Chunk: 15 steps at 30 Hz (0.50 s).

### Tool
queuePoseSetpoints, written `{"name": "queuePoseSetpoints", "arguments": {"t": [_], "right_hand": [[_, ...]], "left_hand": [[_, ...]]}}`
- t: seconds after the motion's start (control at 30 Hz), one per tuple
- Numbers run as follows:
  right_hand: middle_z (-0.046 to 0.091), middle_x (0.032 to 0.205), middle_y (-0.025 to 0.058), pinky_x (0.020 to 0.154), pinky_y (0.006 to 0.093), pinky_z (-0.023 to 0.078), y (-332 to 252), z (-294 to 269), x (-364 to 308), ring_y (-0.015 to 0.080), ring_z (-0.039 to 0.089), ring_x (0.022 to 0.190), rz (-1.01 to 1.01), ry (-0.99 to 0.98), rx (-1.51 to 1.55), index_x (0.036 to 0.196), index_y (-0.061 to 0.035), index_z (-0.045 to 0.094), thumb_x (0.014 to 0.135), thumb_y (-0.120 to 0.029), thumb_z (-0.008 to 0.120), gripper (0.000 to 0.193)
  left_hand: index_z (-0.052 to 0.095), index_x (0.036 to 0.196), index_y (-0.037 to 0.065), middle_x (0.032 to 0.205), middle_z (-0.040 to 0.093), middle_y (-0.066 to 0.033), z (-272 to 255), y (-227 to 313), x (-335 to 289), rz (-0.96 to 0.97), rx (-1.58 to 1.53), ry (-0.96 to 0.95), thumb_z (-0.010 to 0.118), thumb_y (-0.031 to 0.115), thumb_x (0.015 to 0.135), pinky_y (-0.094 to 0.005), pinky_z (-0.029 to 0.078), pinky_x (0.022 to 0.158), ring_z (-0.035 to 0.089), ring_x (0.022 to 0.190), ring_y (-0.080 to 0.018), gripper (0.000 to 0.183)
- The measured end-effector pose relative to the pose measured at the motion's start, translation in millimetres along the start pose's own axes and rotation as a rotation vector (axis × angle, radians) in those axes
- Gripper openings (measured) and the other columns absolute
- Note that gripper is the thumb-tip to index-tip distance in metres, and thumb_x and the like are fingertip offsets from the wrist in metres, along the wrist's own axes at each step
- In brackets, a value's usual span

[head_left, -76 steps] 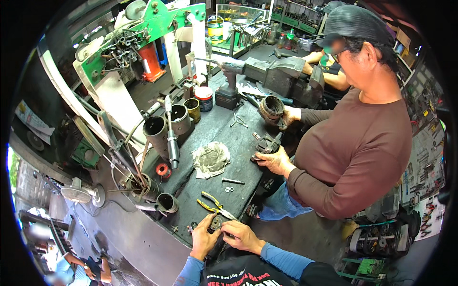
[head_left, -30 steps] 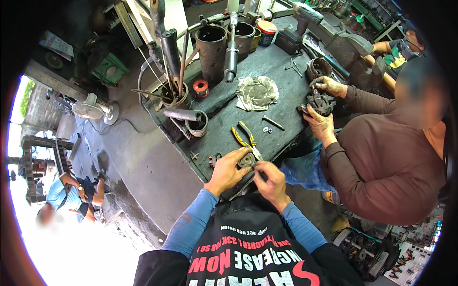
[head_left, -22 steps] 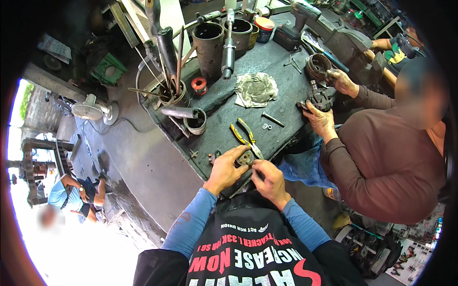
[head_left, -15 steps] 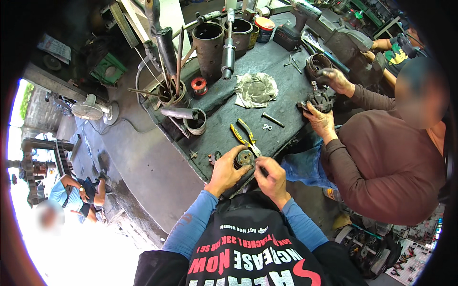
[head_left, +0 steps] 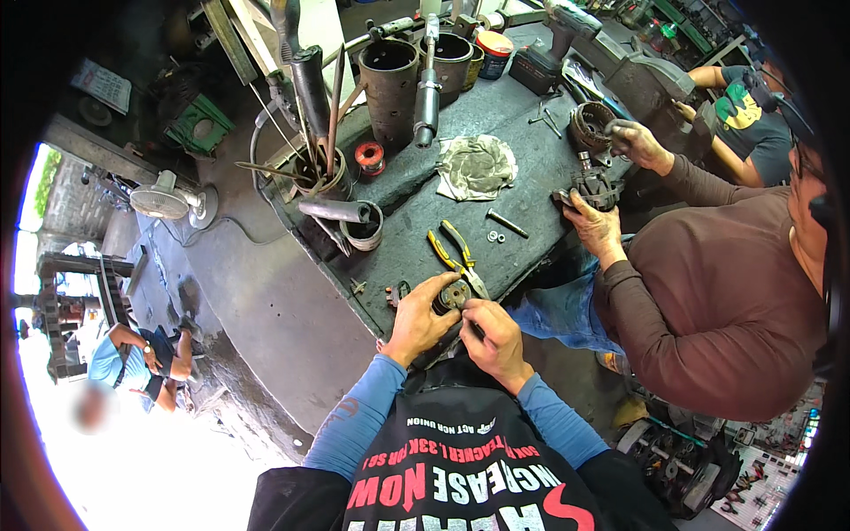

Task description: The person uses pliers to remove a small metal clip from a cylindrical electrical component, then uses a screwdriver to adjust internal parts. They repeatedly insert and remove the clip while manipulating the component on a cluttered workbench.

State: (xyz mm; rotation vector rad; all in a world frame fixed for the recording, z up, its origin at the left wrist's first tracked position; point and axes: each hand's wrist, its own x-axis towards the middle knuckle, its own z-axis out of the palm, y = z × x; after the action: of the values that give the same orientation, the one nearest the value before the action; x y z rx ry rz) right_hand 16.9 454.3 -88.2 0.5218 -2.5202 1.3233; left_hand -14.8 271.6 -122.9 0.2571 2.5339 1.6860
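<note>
A small round dark metal part point(head_left: 454, 295) with holes in its face is held at the table's near edge by my left hand point(head_left: 418, 320), thumb and fingers closed round its side. My right hand point(head_left: 496, 343) is pinched, its fingertips at the part's right side; whatever they grip is hidden. Pliers point(head_left: 462, 257) with yellow and black handles lie just beyond the part, jaws toward my right hand. Left of the part sits a small dark and copper-coloured piece point(head_left: 397, 292). Farther off are a bolt point(head_left: 507, 223) and two small rings point(head_left: 497, 236).
Beyond lie a crumpled cloth point(head_left: 476, 168), a red spool point(head_left: 370, 158) and metal cylinders point(head_left: 390, 97). Cans of tools point(head_left: 364, 232) line the left edge. At right, a co-worker in a brown shirt point(head_left: 708, 283) handles a dark metal part point(head_left: 595, 188). A cordless drill point(head_left: 553, 44) stands behind.
My right hand has moved a little left, its fingertips coming up against the round part. My left hand keeps its hold nearly in place.
</note>
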Motion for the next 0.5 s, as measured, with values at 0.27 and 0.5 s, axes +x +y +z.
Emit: {"name": "queuePoseSetpoints", "arguments": {"t": [0.27,0.5], "right_hand": [[0.078,0.108,0.0192,0.088,0.0426,0.061,11.0,-0.4,1.9,0.038,0.077,0.1,0.021,0.011,-0.029,0.1,0.0002,0.07,0.082,0.006,0.079,0.022],[0.077,0.108,0.0173,0.085,0.0421,0.061,9.6,1.8,3.7,0.0375,0.076,0.097,0.059,0.045,-0.035,0.101,0.0001,0.07,0.081,0.006,0.08,0.022]], "left_hand": [[0.069,0.142,0.007,0.136,0.074,-0.0208,-2.9,2.7,1.5,-0.021,-0.01,-0.024,0.085,0.017,0.083,-0.045,0.056,0.109,0.071,0.127,-0.0393,0.063],[0.069,0.143,0.005,0.137,0.074,-0.0209,-3.2,3.6,3.8,-0.017,-0.001,-0.023,0.086,0.018,0.082,-0.0447,0.055,0.11,0.071,0.128,-0.0393,0.065]]}}
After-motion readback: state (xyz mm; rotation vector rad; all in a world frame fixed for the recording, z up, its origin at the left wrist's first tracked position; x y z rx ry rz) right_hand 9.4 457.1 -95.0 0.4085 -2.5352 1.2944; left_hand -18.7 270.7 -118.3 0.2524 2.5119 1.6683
